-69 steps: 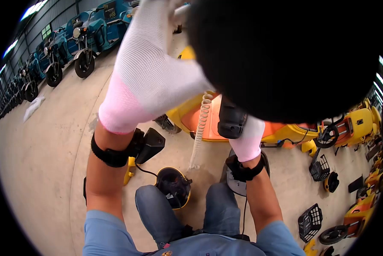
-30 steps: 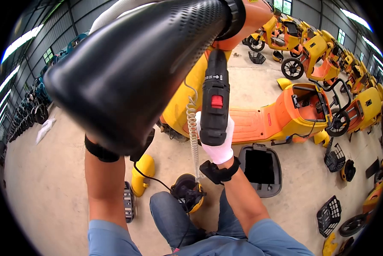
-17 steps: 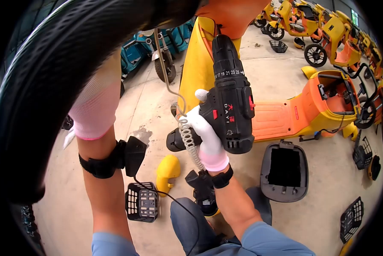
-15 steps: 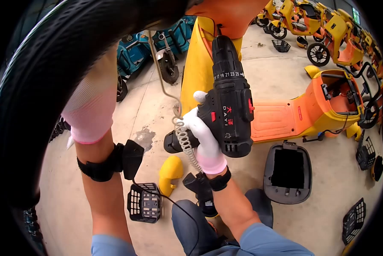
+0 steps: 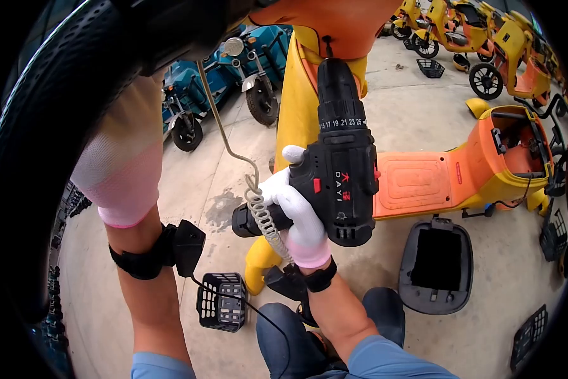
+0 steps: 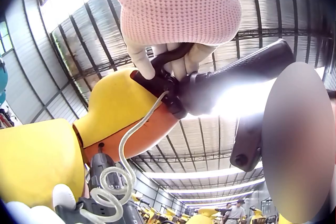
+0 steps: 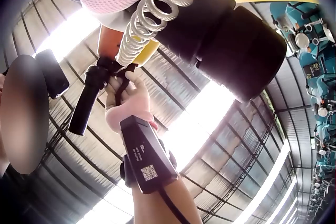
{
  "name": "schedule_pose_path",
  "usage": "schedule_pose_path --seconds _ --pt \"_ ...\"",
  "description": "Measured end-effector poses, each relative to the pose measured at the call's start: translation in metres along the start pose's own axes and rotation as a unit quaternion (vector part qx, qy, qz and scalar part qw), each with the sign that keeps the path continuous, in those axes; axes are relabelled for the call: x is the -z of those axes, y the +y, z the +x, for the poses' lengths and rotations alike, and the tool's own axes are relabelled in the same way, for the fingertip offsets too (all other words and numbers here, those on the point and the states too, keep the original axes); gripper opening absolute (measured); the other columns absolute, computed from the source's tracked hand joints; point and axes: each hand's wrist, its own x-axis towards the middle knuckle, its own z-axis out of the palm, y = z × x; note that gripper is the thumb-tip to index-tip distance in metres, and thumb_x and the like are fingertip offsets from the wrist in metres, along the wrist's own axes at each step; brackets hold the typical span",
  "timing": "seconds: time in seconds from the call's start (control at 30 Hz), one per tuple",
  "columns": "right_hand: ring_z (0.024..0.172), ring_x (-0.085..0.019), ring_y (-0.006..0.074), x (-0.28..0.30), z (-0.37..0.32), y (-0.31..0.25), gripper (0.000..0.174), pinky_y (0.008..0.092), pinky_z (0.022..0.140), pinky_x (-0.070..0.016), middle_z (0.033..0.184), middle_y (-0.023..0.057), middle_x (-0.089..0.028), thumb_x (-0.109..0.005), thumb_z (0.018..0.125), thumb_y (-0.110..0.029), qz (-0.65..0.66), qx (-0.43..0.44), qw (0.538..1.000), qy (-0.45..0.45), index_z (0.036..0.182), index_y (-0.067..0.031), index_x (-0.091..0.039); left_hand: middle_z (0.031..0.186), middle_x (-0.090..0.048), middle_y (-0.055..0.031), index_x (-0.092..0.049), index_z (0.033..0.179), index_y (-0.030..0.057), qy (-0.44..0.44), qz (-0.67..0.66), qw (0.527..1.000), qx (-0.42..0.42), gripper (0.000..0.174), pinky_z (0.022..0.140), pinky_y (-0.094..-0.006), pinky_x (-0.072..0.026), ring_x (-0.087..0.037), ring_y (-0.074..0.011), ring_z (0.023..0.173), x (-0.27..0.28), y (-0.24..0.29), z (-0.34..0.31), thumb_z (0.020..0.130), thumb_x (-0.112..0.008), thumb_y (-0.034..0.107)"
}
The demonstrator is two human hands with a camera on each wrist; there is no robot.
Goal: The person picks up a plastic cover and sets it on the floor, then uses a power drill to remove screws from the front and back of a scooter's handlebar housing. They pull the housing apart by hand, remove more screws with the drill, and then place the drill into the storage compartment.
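My gloved right hand grips a black cordless drill by its handle. The drill points up, its bit at the orange underside of a scooter's handlebar cover. My gloved left hand is raised at the handlebar, its fingers curled round the black brake lever beside the rubber handlebar grip. In the head view that handlebar grip hides most of the left fingers. A pale coiled cord hangs from the handlebar in front of the right hand and the drill handle.
An orange and yellow scooter body stands at the right. On the floor lie a dark seat lid, a black basket and a yellow fender. Blue three-wheelers stand behind, and more yellow scooters at the far right.
The drill, earlier hidden behind the handlebar grip, came into view and now stands with its bit at the orange cover. Over the last half second the view shifted slightly; both hands keep their holds.
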Motion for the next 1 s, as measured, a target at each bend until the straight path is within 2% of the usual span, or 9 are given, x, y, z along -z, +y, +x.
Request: schedule_pose_path --seconds 0.27,0.4,0.47,0.53,0.57,0.63,0.77,0.87,1.0 --pt "0.077 -0.062 0.0100 -0.004 0.002 -0.001 0.013 0.0315 0.092 -0.0463 0.073 0.0026 -0.063 -0.062 0.082 -0.001 0.003 -0.009 1.000 0.004 0.095 -0.0022 -0.061 0.080 -0.059 0.0004 -0.062 0.123 0.0111 0.009 -0.043 0.999 0.010 0.047 0.081 -0.0281 -0.0508 -0.062 -0.0110 0.078 -0.003 0.001 -0.020 0.100 -0.052 0.051" --pt "0.078 -0.063 0.0111 -0.005 0.001 0.001 0.015 0.0315 0.091 -0.0472 0.075 0.0032 -0.064 -0.062 0.082 -0.001 0.027 -0.007 1.000 -0.008 0.097 -0.0011 -0.060 0.077 -0.059 0.0011 -0.063 0.119 0.0107 -0.004 -0.067 0.998 0.021 0.048 0.082 -0.0273 -0.0512 -0.063 -0.0131 0.077 -0.007 0.006 -0.023 0.101 -0.048 0.053" --pt "0.079 -0.063 0.0128 -0.005 0.001 0.001 0.024 0.0319 0.089 -0.0486 0.078 0.0040 -0.064 -0.061 0.083 0.000 0.045 -0.006 0.999 -0.016 0.107 0.0012 -0.057 0.080 -0.061 0.0000 -0.063 0.117 0.0108 0.011 -0.063 0.998 -0.007 0.037 0.082 -0.0295 -0.0527 -0.064 -0.0148 0.079 -0.005 0.002 -0.022 0.100 -0.056 0.043" --pt "0.079 -0.063 0.0140 -0.002 0.002 0.001 0.031 0.0329 0.088 -0.0493 0.079 0.0046 -0.063 -0.060 0.084 0.000 0.062 -0.006 0.998 -0.031 0.114 0.0018 -0.053 0.087 -0.061 -0.0024 -0.062 0.118 0.0085 -0.017 0.063 0.997 -0.040 0.037 0.085 -0.0312 -0.0520 -0.063 -0.0163 0.085 -0.004 -0.001 -0.030 0.101 -0.055 0.040" --pt "0.080 -0.063 0.0151 -0.002 0.002 0.001 0.038 0.0338 0.088 -0.0501 0.080 0.0051 -0.063 -0.059 0.085 0.001 0.077 -0.006 0.996 -0.045 0.122 0.0024 -0.049 0.091 -0.061 -0.0036 -0.061 0.119 0.0073 -0.044 0.206 0.974 -0.082 0.036 0.087 -0.0321 -0.0516 -0.063 -0.0170 0.088 -0.003 -0.001 -0.034 0.101 -0.054 0.038" --pt "0.080 -0.063 0.0158 -0.003 0.003 0.002 0.041 0.0351 0.089 -0.0502 0.080 0.0052 -0.062 -0.057 0.086 0.002 0.131 -0.011 0.989 -0.067 0.125 0.0022 -0.046 0.098 -0.061 -0.0060 -0.060 0.120 0.0050 -0.090 0.505 0.833 -0.208 0.036 0.090 -0.0339 -0.0509 -0.062 -0.0185 0.094 0.000 -0.004 -0.037 0.102 -0.053 0.035" --pt "0.080 -0.061 0.0165 -0.009 0.003 0.004 0.045 0.0384 0.090 -0.0503 0.079 0.0049 -0.061 -0.054 0.087 0.003 0.209 -0.025 0.974 -0.084 0.130 0.0011 -0.042 0.112 -0.061 -0.0108 -0.058 0.122 0.0003 -0.095 0.645 0.683 -0.328 0.035 0.096 -0.0374 -0.0495 -0.060 -0.0215 0.105 0.011 -0.009 -0.025 0.103 -0.050 0.029" --pt "0.080 -0.060 0.0160 -0.012 0.004 0.012 0.044 0.0395 0.091 -0.0498 0.080 0.0049 -0.060 -0.054 0.088 0.002 0.191 -0.027 0.978 -0.073 0.130 0.0003 -0.042 0.123 -0.061 -0.0144 -0.056 0.124 -0.0032 -0.087 0.670 0.639 -0.368 0.035 0.101 -0.0401 -0.0484 -0.059 -0.0238 0.114 0.022 -0.012 -0.008 0.104 -0.049 0.024" --pt "0.081 -0.056 0.0172 -0.018 0.004 0.022 0.046 0.0412 0.091 -0.0470 0.083 0.0033 -0.053 -0.055 0.086 -0.004 0.185 -0.009 0.980 -0.070 0.131 -0.0040 -0.044 0.124 -0.060 -0.0146 -0.055 0.125 -0.0030 -0.087 0.678 0.654 -0.324 0.036 0.101 -0.0403 -0.0480 -0.059 -0.0242 0.114 0.025 -0.008 0.016 0.103 -0.050 0.025"
